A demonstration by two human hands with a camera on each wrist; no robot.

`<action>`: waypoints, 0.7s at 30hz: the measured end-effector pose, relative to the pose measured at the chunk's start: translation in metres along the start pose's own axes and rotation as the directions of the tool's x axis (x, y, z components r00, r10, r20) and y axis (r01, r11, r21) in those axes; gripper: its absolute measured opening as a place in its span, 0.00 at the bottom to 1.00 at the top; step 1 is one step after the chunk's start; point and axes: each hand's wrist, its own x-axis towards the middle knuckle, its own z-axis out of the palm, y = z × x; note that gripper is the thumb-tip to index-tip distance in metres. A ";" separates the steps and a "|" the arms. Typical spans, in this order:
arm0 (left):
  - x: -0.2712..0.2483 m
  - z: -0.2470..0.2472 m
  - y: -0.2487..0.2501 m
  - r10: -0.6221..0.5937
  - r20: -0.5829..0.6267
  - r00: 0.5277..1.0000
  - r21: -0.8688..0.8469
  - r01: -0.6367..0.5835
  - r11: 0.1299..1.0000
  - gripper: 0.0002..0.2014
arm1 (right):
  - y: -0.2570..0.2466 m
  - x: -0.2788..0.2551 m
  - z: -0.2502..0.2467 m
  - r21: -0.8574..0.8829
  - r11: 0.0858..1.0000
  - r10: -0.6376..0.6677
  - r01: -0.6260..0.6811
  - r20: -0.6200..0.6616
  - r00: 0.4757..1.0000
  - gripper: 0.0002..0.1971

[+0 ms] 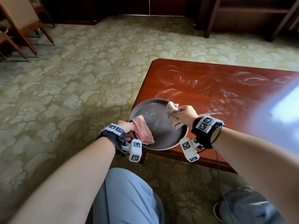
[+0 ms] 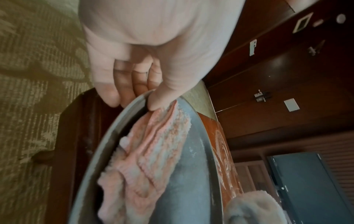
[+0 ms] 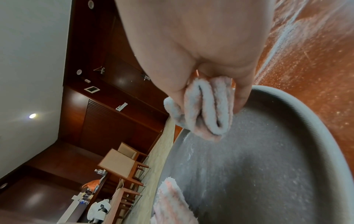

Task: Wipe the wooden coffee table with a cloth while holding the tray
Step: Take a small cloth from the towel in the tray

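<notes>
With the left hand (image 1: 125,126) pinching the tray (image 1: 159,126) rim at the table (image 1: 226,88) corner, the right hand (image 1: 186,113), fingers squeezing the cloth (image 1: 173,110) over the tray, should shake gently so dust lands inside.

Floor's a green-beige floral carpet (image 1: 84,75) filling most of the frame. Wooden chairs with cream cushions (image 1: 19,21) sit upper left, a dark wood shelf unit (image 1: 250,15) upper right, and white slippers (image 3: 100,209) lower left in the right wrist view.

left hand (image 1: 125,126) thumb-and-finger grip, right hand (image 1: 186,114) fisted, forearms extended
</notes>
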 end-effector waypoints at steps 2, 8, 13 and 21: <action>-0.006 0.000 0.006 -0.009 0.032 0.999 -0.072 0.012 0.997 0.16 | -0.001 -0.004 -0.002 0.047 0.999 0.016 -0.017 0.015 1.000 0.05; -0.028 -0.004 0.015 0.028 0.087 0.996 -0.230 -0.007 0.973 0.09 | -0.008 -0.017 -0.018 0.214 0.975 0.045 -0.067 0.106 0.993 0.06; -0.060 0.002 0.024 0.091 0.077 0.993 -0.329 -0.060 0.942 0.09 | -0.013 -0.041 -0.049 0.213 0.977 -0.009 -0.001 0.043 0.999 0.05; -0.137 0.062 0.076 0.247 0.180 0.952 -0.482 -0.134 0.866 0.19 | -0.004 -0.102 -0.150 0.354 0.927 -0.098 0.121 -0.080 0.992 0.05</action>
